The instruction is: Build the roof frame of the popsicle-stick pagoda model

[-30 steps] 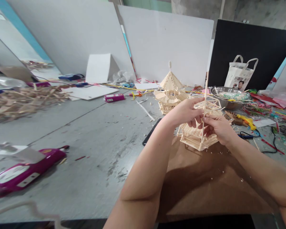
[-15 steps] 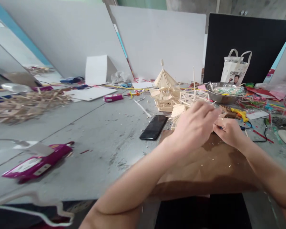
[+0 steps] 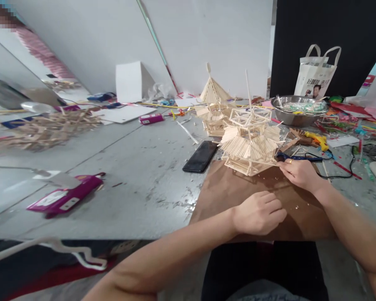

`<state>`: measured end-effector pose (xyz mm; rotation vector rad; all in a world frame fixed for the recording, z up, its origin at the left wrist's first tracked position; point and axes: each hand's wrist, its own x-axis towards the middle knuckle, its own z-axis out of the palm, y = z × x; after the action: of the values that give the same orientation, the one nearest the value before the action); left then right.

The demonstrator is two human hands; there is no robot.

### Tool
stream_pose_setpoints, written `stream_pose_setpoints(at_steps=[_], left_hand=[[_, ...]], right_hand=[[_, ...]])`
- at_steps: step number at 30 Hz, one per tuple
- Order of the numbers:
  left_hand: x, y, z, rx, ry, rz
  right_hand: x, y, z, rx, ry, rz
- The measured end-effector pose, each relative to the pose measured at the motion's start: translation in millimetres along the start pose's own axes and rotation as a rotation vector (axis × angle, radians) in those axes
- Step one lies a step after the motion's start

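Observation:
A pavilion model of thin wooden sticks (image 3: 250, 144), with a slatted roof and an upright stick on top, stands on brown paper (image 3: 213, 196). At its lower right corner my right hand (image 3: 299, 174) pinches what looks like a thin wooden stick (image 3: 268, 164) reaching along the model's base. A ring is on one of its fingers. Just behind those fingers lies a dark blue tool (image 3: 303, 158). My left hand (image 3: 260, 212) is curled closed low over the paper, apart from the model. Its fingertips and palm are hidden.
A second stick tower (image 3: 213, 106) with a pointed roof stands behind. Left of the model lies a black phone (image 3: 201, 156). A metal bowl (image 3: 288, 119), a yellow tool (image 3: 317, 140) and scraps crowd the right. A purple power strip (image 3: 69, 194) and wood pieces (image 3: 56, 129) lie left.
My left hand has drawn back from the model toward the front of the paper, uncovering the model. My right hand stays at the model's right side. The view has shifted slightly.

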<state>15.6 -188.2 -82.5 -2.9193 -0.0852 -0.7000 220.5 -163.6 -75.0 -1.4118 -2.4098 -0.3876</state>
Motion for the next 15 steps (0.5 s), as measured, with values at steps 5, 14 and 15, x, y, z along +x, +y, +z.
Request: stream_pose_setpoints(at_steps=[5,14,15], left_hand=[[-7,-37,27.8,-0.156,-0.236,-0.317],[-9,-76,27.2,-0.219,-0.308,-0.535],[-8,-80,27.1,-0.215,-0.316,-0.551]], right_hand=[[0,2,7,0.073,-0.007,-0.012],[1,2,13,0.102,-0.021,0.035],[1,2,13,0.103,-0.021,0.038]])
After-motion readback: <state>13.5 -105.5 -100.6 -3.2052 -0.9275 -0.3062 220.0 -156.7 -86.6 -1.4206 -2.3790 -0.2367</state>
